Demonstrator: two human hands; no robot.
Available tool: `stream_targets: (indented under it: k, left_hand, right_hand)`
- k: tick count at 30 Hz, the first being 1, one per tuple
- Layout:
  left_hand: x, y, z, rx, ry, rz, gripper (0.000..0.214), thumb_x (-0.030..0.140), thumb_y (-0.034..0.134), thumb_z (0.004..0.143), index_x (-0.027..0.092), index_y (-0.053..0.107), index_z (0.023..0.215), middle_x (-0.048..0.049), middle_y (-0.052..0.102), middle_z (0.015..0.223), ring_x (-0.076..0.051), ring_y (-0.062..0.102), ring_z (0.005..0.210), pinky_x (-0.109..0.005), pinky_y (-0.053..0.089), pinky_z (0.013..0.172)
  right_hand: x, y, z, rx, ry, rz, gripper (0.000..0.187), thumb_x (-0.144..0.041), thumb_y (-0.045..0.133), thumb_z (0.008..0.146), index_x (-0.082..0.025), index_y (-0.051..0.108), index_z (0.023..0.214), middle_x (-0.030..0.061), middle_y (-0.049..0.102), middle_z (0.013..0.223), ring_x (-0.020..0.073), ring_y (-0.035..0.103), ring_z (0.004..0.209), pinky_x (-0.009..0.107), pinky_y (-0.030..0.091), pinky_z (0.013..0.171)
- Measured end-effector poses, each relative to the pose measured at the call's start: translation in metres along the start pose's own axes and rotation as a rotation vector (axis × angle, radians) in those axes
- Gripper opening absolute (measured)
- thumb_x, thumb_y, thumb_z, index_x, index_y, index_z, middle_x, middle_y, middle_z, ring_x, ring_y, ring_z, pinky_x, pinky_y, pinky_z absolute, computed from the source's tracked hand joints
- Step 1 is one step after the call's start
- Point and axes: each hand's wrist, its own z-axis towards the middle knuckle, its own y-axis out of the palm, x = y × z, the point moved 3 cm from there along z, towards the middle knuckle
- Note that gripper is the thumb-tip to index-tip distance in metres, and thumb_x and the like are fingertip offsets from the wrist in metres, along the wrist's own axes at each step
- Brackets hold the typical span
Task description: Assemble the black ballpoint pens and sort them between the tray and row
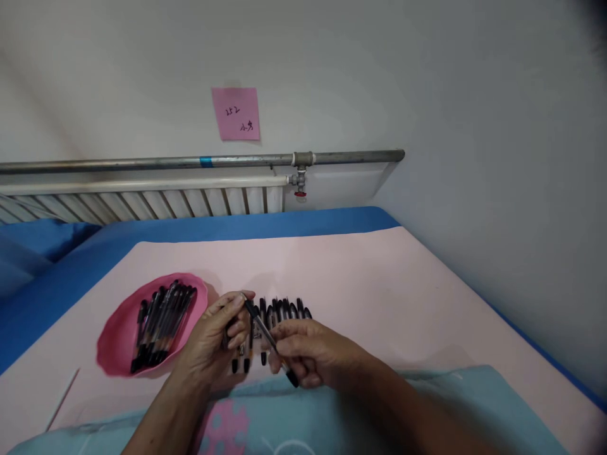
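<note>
A black-capped pen with a clear barrel [260, 325] is held slanting between my two hands, its upper end to the left and its black lower end to the right. My left hand [222, 328] is closed, with thumb and forefinger pinching at the pen's upper end; its other fingers curl inward. My right hand [310, 351] is closed around the lower part of the barrel. Behind and below the hands, several similar pens [286, 309] lie side by side in a row on the pink surface, partly hidden by my fingers.
A pink oval bowl [112, 344] at the left holds several black pens [164, 316]. The pink sheet [355, 278] lies over a blue cover [284, 218]. Light-blue patterned cloth [455, 392] lies along the near edge. A thin white stick [62, 399] is at lower left. Pipes and a radiator [190, 201] line the wall.
</note>
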Motion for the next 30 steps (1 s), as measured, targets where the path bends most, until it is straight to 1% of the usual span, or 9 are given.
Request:
stream_targets:
  k: [2,5,8,13,15,18,20,23,30]
  left_hand:
    - [0.000,0.000,-0.001,-0.001,-0.005,0.004,0.021,0.023,0.067,0.069,0.010,0.064,0.084,0.0068,0.035,0.049,0.000,0.029,0.039,-0.011,0.020,0.032]
    - [0.001,0.000,-0.002,-0.010,-0.014,0.008,0.021,0.023,0.067,0.068,0.010,0.064,0.085,0.0068,0.036,0.049,0.000,0.029,0.039,-0.011,0.020,0.032]
    - [0.001,0.001,0.000,-0.005,0.000,-0.002,0.020,0.022,0.068,0.067,0.010,0.064,0.083,0.0070,0.036,0.049,0.000,0.030,0.040,-0.011,0.020,0.033]
    - [-0.001,0.000,0.003,0.030,0.013,0.000,0.020,0.022,0.069,0.066,0.010,0.063,0.081,0.0070,0.036,0.050,-0.001,0.030,0.040,-0.011,0.020,0.033]
    - [-0.001,0.000,0.002,0.030,0.019,-0.002,0.020,0.021,0.070,0.065,0.010,0.064,0.081,0.0069,0.036,0.049,-0.001,0.030,0.040,-0.011,0.020,0.032]
    - [0.000,0.000,0.000,0.014,0.015,0.001,0.021,0.022,0.070,0.065,0.010,0.064,0.081,0.0070,0.036,0.048,-0.001,0.030,0.039,-0.011,0.021,0.032]
    - [0.001,-0.001,0.000,0.007,0.010,0.011,0.021,0.022,0.069,0.065,0.010,0.064,0.081,0.0066,0.037,0.047,-0.001,0.031,0.039,-0.011,0.021,0.032]
    - [0.002,0.000,0.000,0.010,0.022,0.011,0.019,0.021,0.070,0.065,0.010,0.064,0.079,0.0061,0.038,0.048,-0.001,0.032,0.039,-0.011,0.021,0.031]
    - [-0.003,0.001,0.003,0.061,0.045,0.033,0.020,0.021,0.070,0.064,0.010,0.063,0.079,0.0067,0.038,0.048,-0.001,0.031,0.040,-0.011,0.021,0.032]
  right_hand:
    - [-0.001,0.003,-0.002,-0.047,0.025,-0.001,0.021,-0.032,0.052,0.076,-0.014,0.059,0.083,0.0012,0.061,0.066,0.0019,0.028,0.035,0.016,0.017,0.031]
    - [0.000,0.004,-0.002,-0.046,0.038,-0.016,0.023,-0.034,0.053,0.076,-0.012,0.060,0.077,-0.0007,0.057,0.060,0.0016,0.027,0.036,0.016,0.016,0.032]
    - [0.004,-0.002,0.002,0.065,0.008,-0.098,0.015,-0.028,0.060,0.070,-0.015,0.053,0.069,-0.0043,0.054,0.057,0.0013,0.029,0.037,0.016,0.017,0.034]
    - [0.006,-0.009,0.007,0.334,-0.169,-0.335,0.019,-0.023,0.067,0.063,-0.016,0.050,0.066,-0.0065,0.050,0.056,0.0029,0.037,0.045,0.016,0.025,0.042]
    - [0.005,-0.005,0.005,0.272,-0.136,-0.283,0.016,-0.027,0.063,0.067,-0.016,0.052,0.070,-0.0049,0.053,0.060,0.0029,0.036,0.044,0.017,0.023,0.040]
    - [0.003,0.005,0.001,0.028,-0.012,-0.141,0.020,-0.035,0.049,0.077,-0.016,0.056,0.079,-0.0012,0.057,0.067,0.0026,0.028,0.038,0.018,0.016,0.035]
    - [0.003,0.006,0.000,-0.025,0.008,-0.115,0.021,-0.034,0.049,0.077,-0.014,0.057,0.078,-0.0014,0.056,0.065,0.0022,0.025,0.037,0.018,0.015,0.035]
    - [0.005,0.000,0.003,0.099,-0.035,-0.213,0.015,-0.030,0.057,0.072,-0.016,0.052,0.071,-0.0042,0.052,0.060,0.0020,0.028,0.039,0.018,0.018,0.037]
    - [0.002,-0.006,0.003,0.510,-0.290,-0.682,0.018,-0.025,0.063,0.067,-0.018,0.047,0.063,-0.0052,0.046,0.057,0.0072,0.042,0.054,0.019,0.030,0.049]
